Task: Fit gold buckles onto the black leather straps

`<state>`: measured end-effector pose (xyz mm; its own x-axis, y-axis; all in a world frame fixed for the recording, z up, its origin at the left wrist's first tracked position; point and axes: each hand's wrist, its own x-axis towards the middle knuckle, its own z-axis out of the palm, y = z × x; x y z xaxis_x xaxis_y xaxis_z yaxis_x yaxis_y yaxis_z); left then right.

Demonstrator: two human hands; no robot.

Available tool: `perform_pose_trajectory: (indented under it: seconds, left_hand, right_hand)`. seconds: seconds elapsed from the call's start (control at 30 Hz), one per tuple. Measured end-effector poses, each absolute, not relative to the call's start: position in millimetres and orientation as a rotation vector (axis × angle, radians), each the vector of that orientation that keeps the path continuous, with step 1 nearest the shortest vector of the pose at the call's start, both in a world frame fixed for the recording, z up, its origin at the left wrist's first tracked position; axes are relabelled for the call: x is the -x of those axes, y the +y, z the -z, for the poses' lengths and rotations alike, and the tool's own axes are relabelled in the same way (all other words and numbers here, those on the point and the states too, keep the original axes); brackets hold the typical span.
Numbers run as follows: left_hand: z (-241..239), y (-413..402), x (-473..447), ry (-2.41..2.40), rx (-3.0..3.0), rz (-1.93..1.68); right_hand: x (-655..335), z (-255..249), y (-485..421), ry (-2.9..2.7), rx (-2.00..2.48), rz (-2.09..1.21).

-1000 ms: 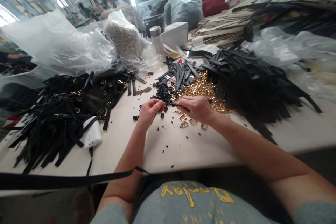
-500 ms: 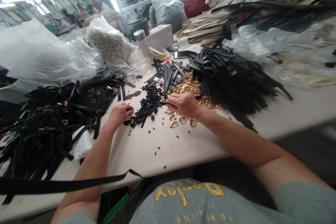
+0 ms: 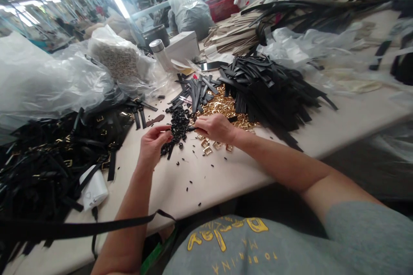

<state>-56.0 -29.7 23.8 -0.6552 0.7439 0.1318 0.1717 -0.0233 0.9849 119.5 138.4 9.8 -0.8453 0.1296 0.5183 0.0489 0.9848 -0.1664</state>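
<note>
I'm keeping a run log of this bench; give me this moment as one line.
left hand: pinching small black piece | right hand: holding black strap end | black loops between hands | gold buckles behind

clear plastic bags (image 3: 48, 81), white box (image 3: 181, 46), metal flask (image 3: 158, 53), phone (image 3: 211, 65), red basket (image 3: 225, 3)

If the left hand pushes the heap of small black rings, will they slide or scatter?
The black rings probably scatter: they lie loose, with strays already around. They look small and light, so likely easy to push. Being round, some may roll on the smooth table.
</note>
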Motion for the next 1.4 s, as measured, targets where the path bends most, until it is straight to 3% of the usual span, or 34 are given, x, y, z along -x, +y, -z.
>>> perform_pose_trajectory:
  seconds: [0.2, 0.63, 1.4]
  left_hand:
    - [-7.6, -1.8, 15.0, 1.468, -0.666, -1.888]
    - [10.3, 2.0, 12.0, 1.341, -0.473, -1.822]
    - [1.8, 6.0, 9.8, 1.172, -0.212, -1.833]
  right_hand:
    - [-118.4, -6.8, 140.2, -2.548, 0.167, -0.251]
    - [-119.5, -9.3, 132.1, -2.432, 0.109, -0.314]
    - [-117.7, -4.1, 132.8, -2.443, 0.100, -0.357]
